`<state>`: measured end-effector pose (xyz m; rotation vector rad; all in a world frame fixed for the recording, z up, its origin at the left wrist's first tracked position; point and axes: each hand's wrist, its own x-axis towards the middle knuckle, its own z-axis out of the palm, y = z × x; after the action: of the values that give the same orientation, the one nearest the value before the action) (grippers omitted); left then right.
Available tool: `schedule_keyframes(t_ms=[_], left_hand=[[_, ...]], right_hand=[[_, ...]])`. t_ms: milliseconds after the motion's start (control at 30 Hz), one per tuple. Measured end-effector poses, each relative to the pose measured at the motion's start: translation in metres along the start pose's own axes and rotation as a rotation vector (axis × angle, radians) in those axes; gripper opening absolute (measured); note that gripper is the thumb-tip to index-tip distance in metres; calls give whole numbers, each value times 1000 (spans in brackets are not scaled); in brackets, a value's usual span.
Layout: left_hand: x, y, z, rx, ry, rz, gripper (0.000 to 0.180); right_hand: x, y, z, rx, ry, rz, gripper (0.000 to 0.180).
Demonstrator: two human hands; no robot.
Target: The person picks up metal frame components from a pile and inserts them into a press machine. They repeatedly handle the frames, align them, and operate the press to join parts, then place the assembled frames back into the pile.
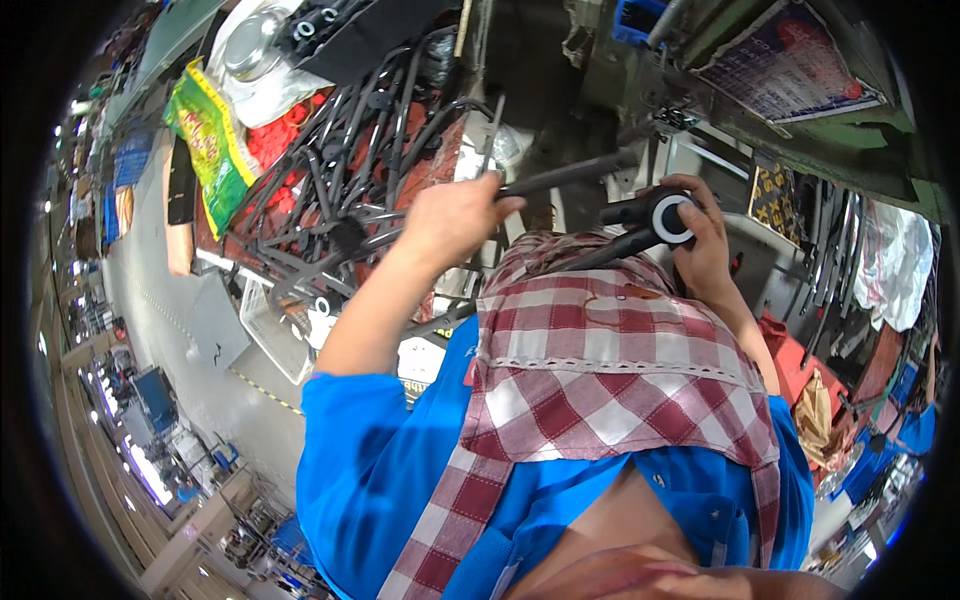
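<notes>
My left hand (455, 222) is closed around a dark tube (570, 174), which runs up and right toward a machine. A thin upright rod (494, 135) rises beside its fingers; I cannot tell whether the hand touches it. Over my lap, my right hand (706, 245) grips a black frame joint (628, 216) with a round hub and a white ring (671, 219). A dark tube (603, 252) slopes down and left from this joint, across my checked apron (620, 330). Whether the two hands hold one connected frame cannot be made out.
Many bent black tubes (370, 150) lie heaped at the left, near red parts (275, 135) and a green-yellow bag (212, 145). A green machine (830, 140) stands ahead right. More tubes (822, 240) and a clear plastic bag (890, 265) are at the right. A white crate (272, 335) sits lower left.
</notes>
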<state>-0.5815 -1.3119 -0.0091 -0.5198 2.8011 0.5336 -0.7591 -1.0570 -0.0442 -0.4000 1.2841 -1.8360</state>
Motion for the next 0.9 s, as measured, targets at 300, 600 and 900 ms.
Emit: schedule_keyframes(t_ms=[300,600,900], left_hand=[[-5,-1,-26,-98,-172,145,39],[18,14,-34,-140,-305,272,38],[-20,-22,-31,-96,-223,137,36]], right_hand=[[-25,-25,-34,290,137,-133,41],[-29,-28,-10,223,93,-168,45],[-7,-24,11,275,38,-79,49]])
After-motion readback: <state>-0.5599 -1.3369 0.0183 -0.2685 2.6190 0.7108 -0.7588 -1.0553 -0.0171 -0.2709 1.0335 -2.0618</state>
